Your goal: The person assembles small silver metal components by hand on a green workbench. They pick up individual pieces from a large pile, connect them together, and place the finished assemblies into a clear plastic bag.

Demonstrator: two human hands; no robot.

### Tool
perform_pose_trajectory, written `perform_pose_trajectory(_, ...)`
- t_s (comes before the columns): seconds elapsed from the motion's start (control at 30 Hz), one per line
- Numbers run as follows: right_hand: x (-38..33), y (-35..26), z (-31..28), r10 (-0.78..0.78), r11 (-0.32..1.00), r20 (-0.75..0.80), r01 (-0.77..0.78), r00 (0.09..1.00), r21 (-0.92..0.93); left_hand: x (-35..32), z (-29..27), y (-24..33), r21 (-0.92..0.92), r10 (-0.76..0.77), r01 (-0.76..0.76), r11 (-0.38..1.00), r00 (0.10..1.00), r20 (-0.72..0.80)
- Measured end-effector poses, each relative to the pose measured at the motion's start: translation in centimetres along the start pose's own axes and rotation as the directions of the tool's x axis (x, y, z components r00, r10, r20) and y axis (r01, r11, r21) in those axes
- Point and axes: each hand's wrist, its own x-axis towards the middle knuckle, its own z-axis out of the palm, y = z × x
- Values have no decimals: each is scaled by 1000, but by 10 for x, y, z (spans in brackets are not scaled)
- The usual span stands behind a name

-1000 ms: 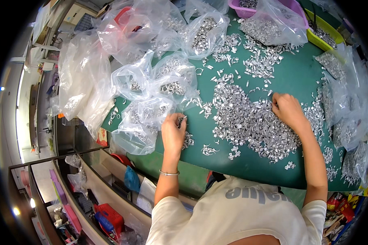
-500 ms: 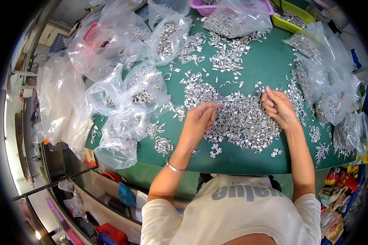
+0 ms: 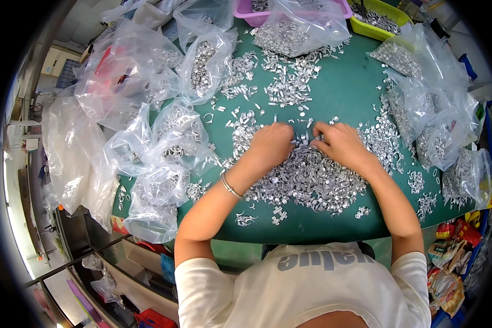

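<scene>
Head view: we're seeing a green table (image 3: 344, 93) covered in small silver metal parts. Main pile of metal parts (image 3: 311, 177) is lying mid-table, right in front of the person.

Containers: clear plastic bags (image 3: 169, 136) are crowding the left side, several holding the same silver parts. One bag of parts (image 3: 202, 60) is standing upper left. A purple basket (image 3: 257, 11) at the top edge is carrying a part-filled bag (image 3: 295, 27). A yellow bin (image 3: 382, 19) beside it is also holding parts. More clear bags (image 3: 432, 115) are sitting along the right edge.

Hands: left hand (image 3: 270, 143) and right hand (image 3: 339, 143) are meeting at the far edge of the pile, fingers curled down onto the parts. Both are looking pinched around something small between them; we can't tell exactly which piece, fingertips are hidden. A thin bracelet (image 3: 229, 187) is sitting on the left wrist.

Hard to read: basket and bin are cut off by the rim. Colourful red and yellow packets (image 3: 454, 240) are showing lower right, under table level, blurred
</scene>
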Motion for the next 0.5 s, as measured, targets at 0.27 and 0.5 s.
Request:
perform_pose_trajectory(0.27, -3, -2, -38, 131, 991, 108, -130, 986, -15, -3, -1, -3, -117, -57, 55, 992, 998, -20)
perform_pose_trajectory(0.5, 16, 9, -5, -9, 981, 72, 23, 997, -192, 3, -3, -1, -16, -64, 64, 998, 998, 12)
